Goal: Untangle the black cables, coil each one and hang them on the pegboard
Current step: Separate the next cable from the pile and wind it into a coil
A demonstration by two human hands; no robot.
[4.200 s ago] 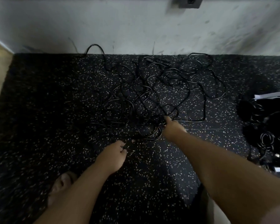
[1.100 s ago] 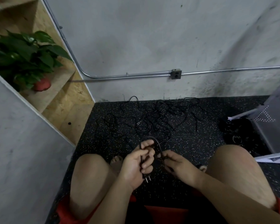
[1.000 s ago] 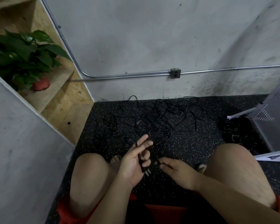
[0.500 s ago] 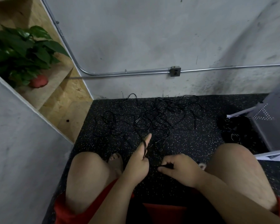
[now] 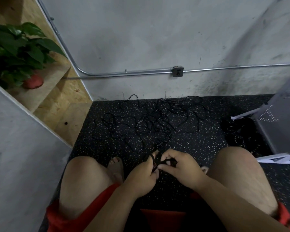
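The left hand (image 5: 141, 176) has its grip closed round small loops of one black cable (image 5: 153, 162). The right hand (image 5: 179, 166) pinches the strand beside them, seemingly feeding a coil. The cable runs into the tangle (image 5: 157, 121) on the floor (image 5: 199, 144), which may snag it. Right of the tangle lie coiled bundles (image 5: 241, 131), then the pegboard (image 5: 279, 128).

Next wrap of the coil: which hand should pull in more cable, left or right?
Right, probably. The right hand only pinches the cable and can slide along it; the left hand grips its loop, so it serves as anchor.
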